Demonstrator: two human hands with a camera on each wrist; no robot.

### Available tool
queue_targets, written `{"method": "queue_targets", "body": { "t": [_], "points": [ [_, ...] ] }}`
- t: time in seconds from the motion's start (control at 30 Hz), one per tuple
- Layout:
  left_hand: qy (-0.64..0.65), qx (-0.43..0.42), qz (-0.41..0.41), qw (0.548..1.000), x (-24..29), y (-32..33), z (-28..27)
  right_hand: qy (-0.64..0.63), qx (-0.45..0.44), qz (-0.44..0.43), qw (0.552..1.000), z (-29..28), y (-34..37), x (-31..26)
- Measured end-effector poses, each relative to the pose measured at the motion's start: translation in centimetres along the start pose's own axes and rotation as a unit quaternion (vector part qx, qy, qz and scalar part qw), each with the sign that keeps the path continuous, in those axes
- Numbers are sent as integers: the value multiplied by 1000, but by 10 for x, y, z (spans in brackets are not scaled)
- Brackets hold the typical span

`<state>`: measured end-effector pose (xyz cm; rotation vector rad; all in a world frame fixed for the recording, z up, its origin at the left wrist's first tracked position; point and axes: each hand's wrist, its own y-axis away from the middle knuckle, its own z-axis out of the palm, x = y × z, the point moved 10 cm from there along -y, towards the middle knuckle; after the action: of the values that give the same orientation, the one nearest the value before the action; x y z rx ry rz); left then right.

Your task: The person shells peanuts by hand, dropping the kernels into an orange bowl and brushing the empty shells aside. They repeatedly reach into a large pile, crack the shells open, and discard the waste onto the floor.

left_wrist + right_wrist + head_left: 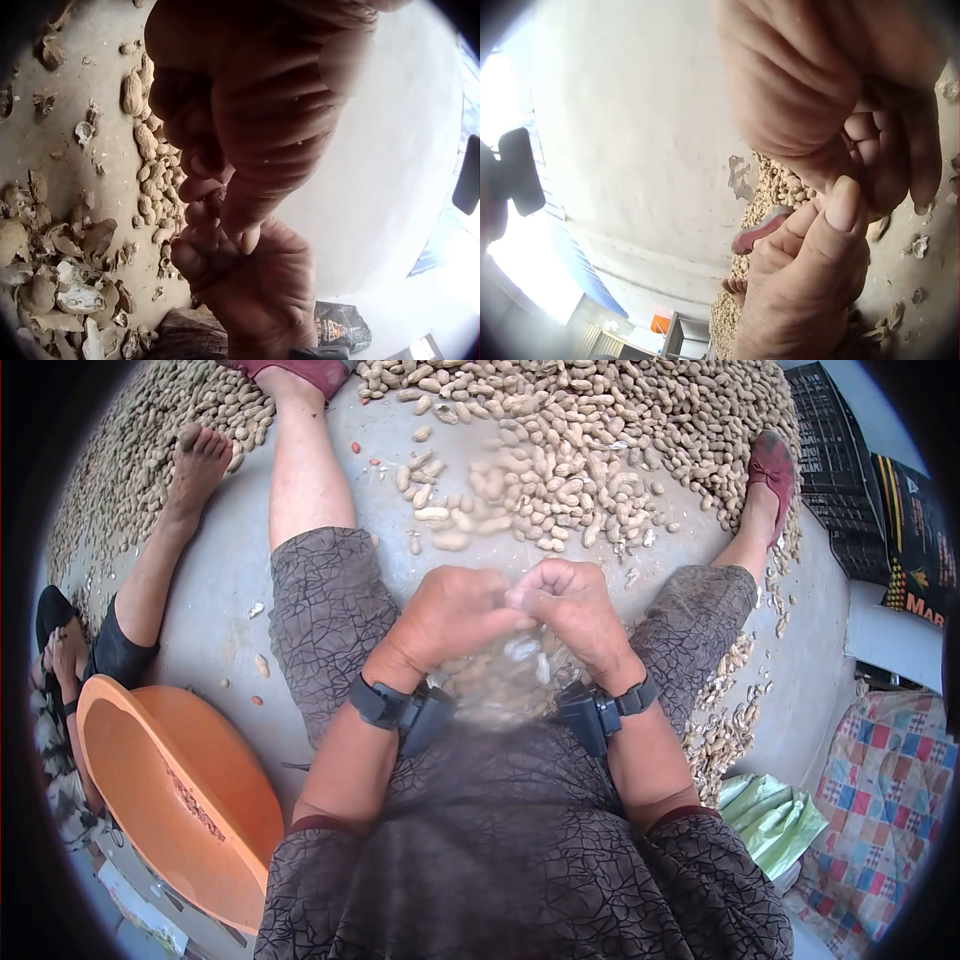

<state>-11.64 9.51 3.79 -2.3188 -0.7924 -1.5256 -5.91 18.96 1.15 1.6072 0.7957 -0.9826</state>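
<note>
In the head view the left hand (pixel 450 615) and the right hand (pixel 578 605) meet at their fingertips above the floor, between the person's knees. Curled fingers and thumbs of both touch in the left wrist view, where the left hand (pixel 262 105) is above the right hand (pixel 262 292). A small brownish piece (pixel 217 196) shows between the left hand's fingers; whether it is a peanut cannot be told. In the right wrist view the right hand (pixel 817 82) and left hand (pixel 802 277) hide whatever lies between them. Empty shells (pixel 79 296) lie on the floor below.
A large heap of unshelled peanuts (pixel 600 430) spreads in front. An orange basin (pixel 180 710) holding some reddish kernels (pixel 195 805) stands at the left. Another person's bare foot (pixel 200 470) is at upper left. Black crate (pixel 835 470), green sack (pixel 770 820) and patterned cloth (pixel 880 790) are at the right.
</note>
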Motion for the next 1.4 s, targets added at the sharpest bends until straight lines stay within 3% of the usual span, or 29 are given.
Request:
{"method": "queue_targets", "body": {
  "t": [0.07, 0.13, 0.3, 0.37, 0.6, 0.8, 0.9, 0.93, 0.97, 1.07, 1.17, 1.4],
  "points": [
    [6, -2, 4, 1000, -1, -1, 0, 7, -9, -1, 1000, 2, 1, -1],
    [36, -22, -48, 998, -14, -1, 3, -29, -22, 12, 999, 4, 3, -2],
    [116, -7, -32, 993, -12, 3, 1, -75, -20, 22, 997, 7, 10, -7],
    [153, 0, -22, 988, -10, 3, 0, -109, -15, -30, 993, 7, 10, -15],
    [356, -34, -96, 929, -23, 5, 16, -188, 16, -34, 981, 1, 8, -12],
    [506, -20, -162, 847, -39, 2, 33, -105, 64, -58, 991, -2, 10, -19],
    [556, -19, -184, 811, -44, 2, 40, -8, 108, -135, 985, -1, 11, -26],
    [580, -15, -194, 791, -46, 2, 41, 141, 142, -251, 947, 1, 20, -49],
    [580, -14, -194, 791, -52, 3, 42, 284, 170, -357, 873, 13, 33, -69],
    [595, -46, -166, 785, -56, 2, 48, 298, 176, -377, 859, 18, 35, -71],
    [578, -2, -204, 790, -56, 4, 45, 324, 193, -379, 845, 20, 37, -74],
    [570, -6, -225, 790, -68, 6, 52, 311, 194, -360, 858, 19, 34, -69]
  ]
}}
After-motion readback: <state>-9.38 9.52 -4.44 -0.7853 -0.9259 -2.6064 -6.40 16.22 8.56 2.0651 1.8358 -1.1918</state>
